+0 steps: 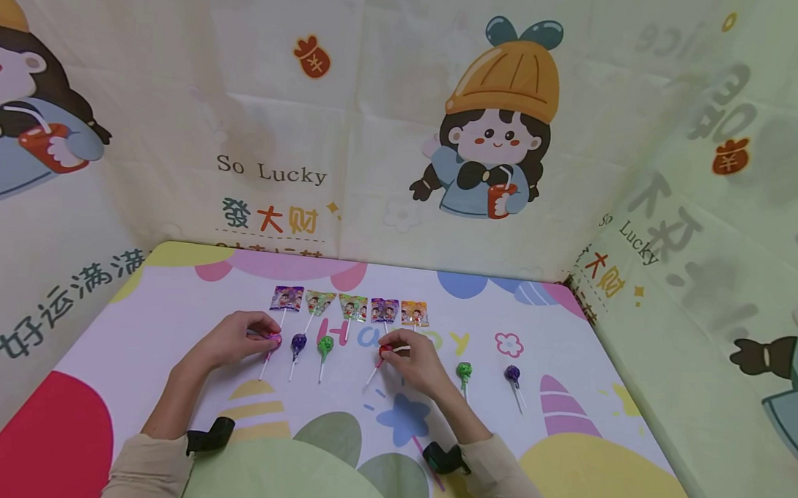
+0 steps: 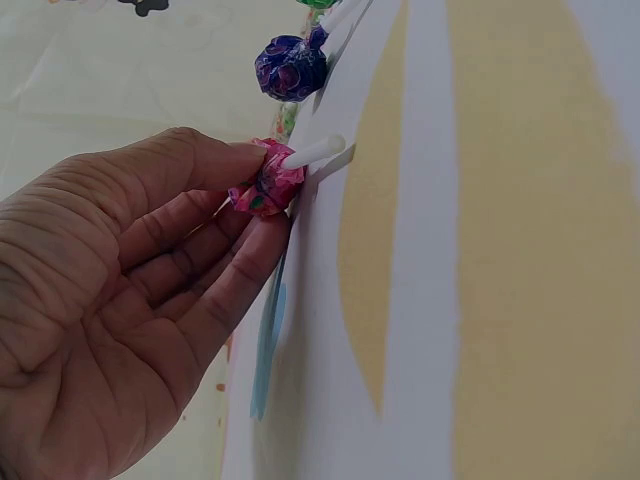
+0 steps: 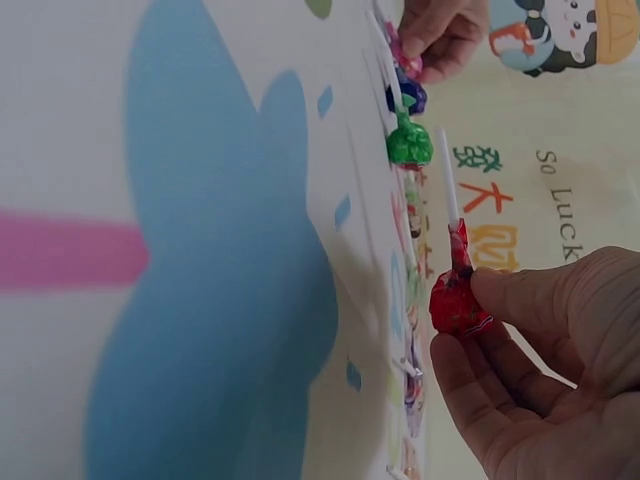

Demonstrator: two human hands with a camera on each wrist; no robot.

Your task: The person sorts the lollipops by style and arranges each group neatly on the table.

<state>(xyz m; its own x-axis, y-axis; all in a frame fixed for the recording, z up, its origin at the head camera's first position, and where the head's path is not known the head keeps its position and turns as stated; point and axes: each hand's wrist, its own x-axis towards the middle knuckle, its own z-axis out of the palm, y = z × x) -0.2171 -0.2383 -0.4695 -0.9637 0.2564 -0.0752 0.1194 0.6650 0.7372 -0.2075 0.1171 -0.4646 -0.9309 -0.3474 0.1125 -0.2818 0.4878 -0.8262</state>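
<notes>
My left hand (image 1: 240, 337) pinches the pink-wrapped head of a lollipop (image 2: 268, 185) between thumb and fingers, at the left end of the near row. Beside it lie a purple lollipop (image 1: 299, 344) and a green lollipop (image 1: 326, 345). With thumb and fingertips my right hand (image 1: 416, 359) holds a red lollipop (image 3: 460, 300) by its wrapped head. In the right wrist view this one appears raised off the table, its white stick pointing away from the palm. Right of that hand lie another green lollipop (image 1: 464, 371) and another purple lollipop (image 1: 513, 374).
Behind the near row stand several flat-packed lollipops in a line, among them a purple packet (image 1: 287, 298) and an orange packet (image 1: 414, 313). A printed cloth (image 1: 377, 131) hangs around the back and sides of the patterned table (image 1: 192, 308).
</notes>
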